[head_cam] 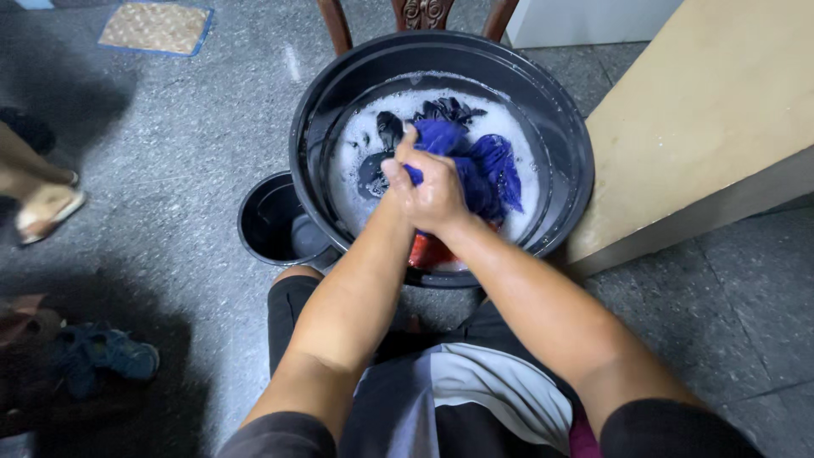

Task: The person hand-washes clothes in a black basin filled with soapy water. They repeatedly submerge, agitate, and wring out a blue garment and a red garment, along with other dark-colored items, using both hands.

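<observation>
Both hands (428,191) clenched | blue cloth (483,170) | soapy black basin (441,55)

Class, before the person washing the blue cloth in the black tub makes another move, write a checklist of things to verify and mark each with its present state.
1. Grip on the wet blue cloth: both hands clasp it together, right hand on top, left hand mostly hidden. Ok.
2. Cloth over the large round black plastic tub: ok.
3. Soapy white water in the tub: foam present. Ok.
4. Other dark garment stays in the suds: ok.
5. Smaller black bucket beside the tub, upright: ok; contents cannot tell.
6. Red item under the wrists: what it is, cannot tell.
</observation>
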